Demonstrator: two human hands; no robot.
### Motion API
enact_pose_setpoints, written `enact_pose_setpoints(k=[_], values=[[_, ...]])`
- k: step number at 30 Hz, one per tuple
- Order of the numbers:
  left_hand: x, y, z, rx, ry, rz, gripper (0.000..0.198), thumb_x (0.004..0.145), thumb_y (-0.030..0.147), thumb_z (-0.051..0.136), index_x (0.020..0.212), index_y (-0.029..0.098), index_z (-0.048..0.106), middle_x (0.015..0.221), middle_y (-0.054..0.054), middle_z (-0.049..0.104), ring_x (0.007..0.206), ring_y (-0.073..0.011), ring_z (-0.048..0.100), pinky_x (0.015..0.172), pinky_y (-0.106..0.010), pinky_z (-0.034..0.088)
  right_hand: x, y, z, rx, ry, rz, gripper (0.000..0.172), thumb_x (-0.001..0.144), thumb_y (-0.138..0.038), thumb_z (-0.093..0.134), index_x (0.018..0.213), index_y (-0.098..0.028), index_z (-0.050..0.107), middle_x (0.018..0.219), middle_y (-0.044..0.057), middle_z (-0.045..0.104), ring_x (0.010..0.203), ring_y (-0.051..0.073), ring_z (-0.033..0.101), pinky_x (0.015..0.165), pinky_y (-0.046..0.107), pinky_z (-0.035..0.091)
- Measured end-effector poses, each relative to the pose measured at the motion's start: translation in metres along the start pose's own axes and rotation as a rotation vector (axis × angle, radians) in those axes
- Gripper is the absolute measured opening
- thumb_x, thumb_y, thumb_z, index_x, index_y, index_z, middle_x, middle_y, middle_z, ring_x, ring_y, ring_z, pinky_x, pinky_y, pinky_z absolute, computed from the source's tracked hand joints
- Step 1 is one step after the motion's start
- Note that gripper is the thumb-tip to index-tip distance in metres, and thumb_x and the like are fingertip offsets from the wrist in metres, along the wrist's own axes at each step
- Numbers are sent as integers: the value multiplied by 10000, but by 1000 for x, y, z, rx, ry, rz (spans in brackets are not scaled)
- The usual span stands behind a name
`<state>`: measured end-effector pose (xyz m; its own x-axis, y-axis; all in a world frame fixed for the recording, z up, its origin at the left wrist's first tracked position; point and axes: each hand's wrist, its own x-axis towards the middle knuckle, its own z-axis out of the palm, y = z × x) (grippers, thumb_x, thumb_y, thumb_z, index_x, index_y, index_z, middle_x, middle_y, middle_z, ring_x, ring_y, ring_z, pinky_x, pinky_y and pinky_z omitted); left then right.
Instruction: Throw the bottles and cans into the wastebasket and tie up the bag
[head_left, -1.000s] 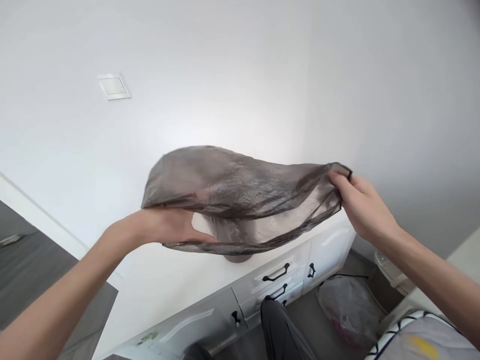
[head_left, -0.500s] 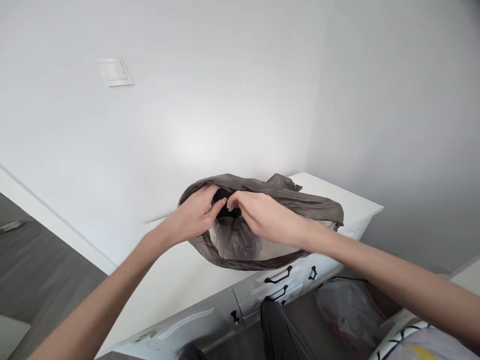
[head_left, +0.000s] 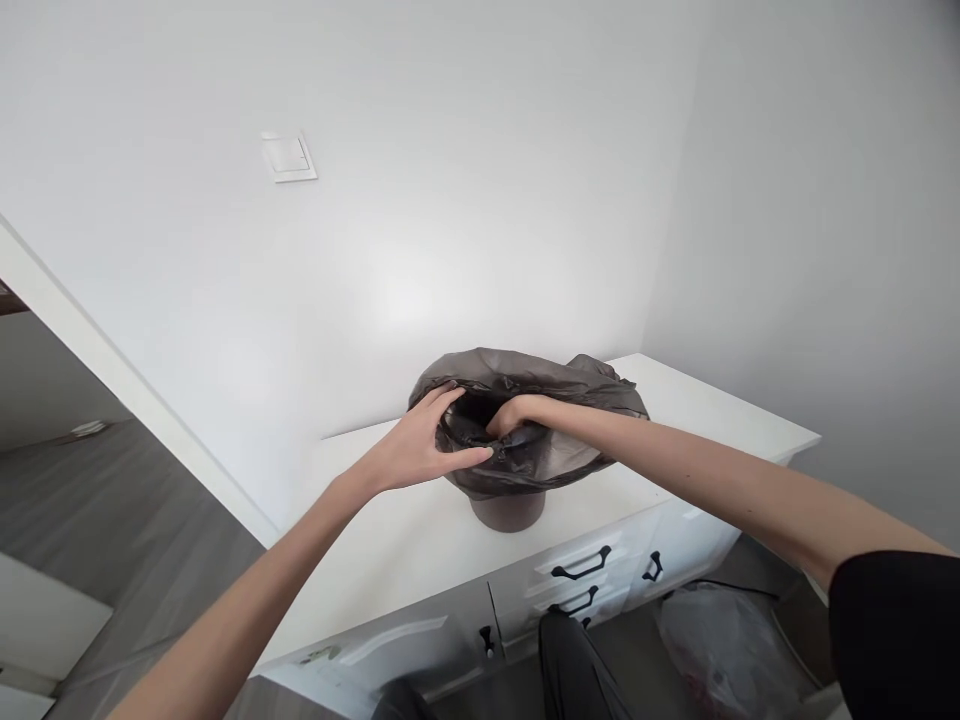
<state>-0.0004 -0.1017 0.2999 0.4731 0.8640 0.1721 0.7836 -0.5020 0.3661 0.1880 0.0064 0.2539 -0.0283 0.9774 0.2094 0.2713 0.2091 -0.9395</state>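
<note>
A dark grey, see-through plastic bag [head_left: 510, 370] is spread over a small brown bin [head_left: 510, 512], whose lower part shows below the bag. My left hand [head_left: 424, 440] rests at the left side of the bag's mouth. Its thumb stretches along the near edge and its fingers reach the far edge, wide apart. Down in the mouth of the bag is my right hand [head_left: 514, 412], with its fingers mostly hidden inside. Whether they hold anything cannot be seen.
The bin stands on a white cabinet [head_left: 375, 530] with black drawer handles [head_left: 581, 565] on its front. Behind it is a white wall with a light switch [head_left: 291, 157]. A clear plastic bag [head_left: 724, 640] lies on the floor at lower right.
My right hand has gone down into the bag, away from my left fingertips. My left thumb and fingers have spread apart at the bag's edge. The bag sits lower, and the bin shows beneath.
</note>
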Motion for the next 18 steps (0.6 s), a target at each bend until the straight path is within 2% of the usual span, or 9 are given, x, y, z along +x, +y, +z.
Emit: enact_pose_setpoints(k=[2,5,7,9,12,14,15,18], values=[[1,-5,3,-39,2,-25,965,802,737,697,1578,227,433,1664,-118,415,1523,-388,391,1238,-522,372,-5,-1,-9,-82,-216,65,341,857,-332,694,590,-120,669,574,-68,673,647,101,706,774,231,562],[5,-13,10,-116,25,-47,952,786,732,719,1571,262,455,1633,-104,468,1484,-392,454,1216,-536,407,-7,-9,-40,-189,-584,83,154,723,-293,841,711,-160,765,743,-20,777,760,157,748,880,300,601],[11,-21,14,-180,46,-40,931,785,717,733,1562,279,467,1601,-96,513,1455,-387,493,1206,-536,424,-5,-11,-60,-128,-665,55,214,654,-286,909,816,-196,804,884,22,815,870,209,771,947,355,618],[19,-31,19,-263,63,-45,911,802,700,732,1562,279,460,1598,-93,520,1465,-372,487,1219,-526,414,0,-6,-74,72,-607,21,284,684,-323,916,913,-198,804,1000,68,819,988,248,772,1002,405,617],[31,-51,27,-396,71,-139,968,813,691,738,1609,269,385,1673,-115,412,1533,-375,394,1250,-536,368,6,13,-81,361,-344,-30,259,814,-335,847,985,-159,768,1130,139,797,1117,259,747,1095,416,567],[37,-65,31,-467,44,-201,1031,803,698,747,1645,287,317,1717,-123,320,1560,-385,340,1255,-543,358,6,26,-80,390,-154,3,232,878,-339,793,1017,-159,749,1205,146,778,1165,237,727,1142,384,519],[38,-70,33,-499,27,-212,1059,797,707,749,1657,294,288,1727,-129,293,1562,-388,334,1248,-542,367,4,31,-79,367,-99,46,245,899,-370,772,1029,-164,744,1225,141,772,1167,226,723,1141,367,511],[35,-79,41,-612,-12,-166,1146,767,747,749,1677,298,217,1720,-157,300,1536,-391,384,1209,-529,423,-9,40,-77,275,-109,144,431,939,-578,671,1013,-158,731,1155,129,786,1065,207,742,993,322,571]])
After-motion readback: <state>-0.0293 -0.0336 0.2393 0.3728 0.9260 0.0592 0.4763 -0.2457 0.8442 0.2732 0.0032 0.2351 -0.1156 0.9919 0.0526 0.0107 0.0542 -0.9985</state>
